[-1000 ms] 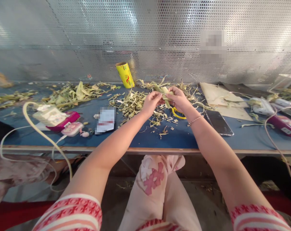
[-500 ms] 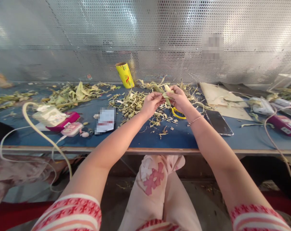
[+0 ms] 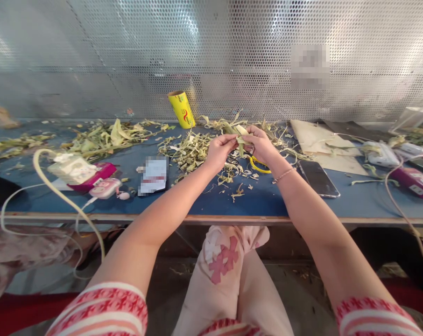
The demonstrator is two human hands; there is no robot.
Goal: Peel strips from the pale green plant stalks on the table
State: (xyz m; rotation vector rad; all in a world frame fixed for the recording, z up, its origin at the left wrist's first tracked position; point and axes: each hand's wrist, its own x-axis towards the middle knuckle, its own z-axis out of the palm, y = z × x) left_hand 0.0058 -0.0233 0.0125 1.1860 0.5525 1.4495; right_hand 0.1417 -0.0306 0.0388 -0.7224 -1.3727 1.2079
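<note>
Pale green leaf strips (image 3: 242, 132) are held between my two hands, above the middle of the blue table (image 3: 200, 200). My left hand (image 3: 220, 150) pinches one side of the strips between thumb and fingers. On the other side, my right hand (image 3: 260, 143) has its fingers curled round them. Beneath and left of the hands lies a pile of small folded leaf pieces (image 3: 188, 151). Yellow-handled scissors (image 3: 258, 164) rest under my right hand, their blades mostly hidden. Loose leaf scraps (image 3: 237, 192) are scattered nearer the table edge.
A yellow cardboard tube (image 3: 182, 110) leans by the perforated metal panel (image 3: 232, 51). Leaf heaps (image 3: 109, 137) lie at the left. A phone (image 3: 318, 178) and cardboard (image 3: 316, 140) are at the right. Cables run from a magenta device (image 3: 95, 177). People sit on both sides.
The leaf strips between my fingers have shifted and turned slightly, and the lower end sits a little further left. Both hands stay in nearly the same place.
</note>
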